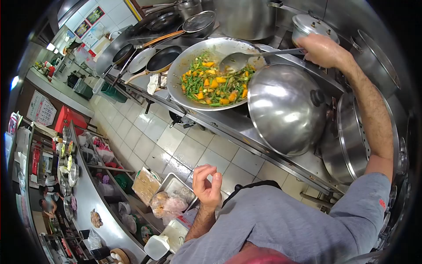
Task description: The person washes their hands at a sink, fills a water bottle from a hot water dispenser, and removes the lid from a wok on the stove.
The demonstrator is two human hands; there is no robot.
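My right hand (pixel 325 49) is closed round the far end of a long-handled steel ladle (pixel 236 62). The bowl of the ladle rests among cut vegetables (pixel 215 83), green beans and orange chunks, in a wide steel wok (pixel 173 72). Just right of the wok, a large domed lid (pixel 285 110) with a black knob overlaps its rim. Away from the stove, my left hand (pixel 206 187) is raised in front of my body over the floor. Its fingers are loosely curled, the thumb stands apart, and no object shows in it.
Frying pans (pixel 165 59) and a tall stockpot (pixel 246 20) stand along the stove. A pressure cooker (pixel 314 27) and large steel pots (pixel 347 136) are near my right arm. Behind my left hand are a metal tray (pixel 173 181), bagged food and a steel counter (pixel 94 198).
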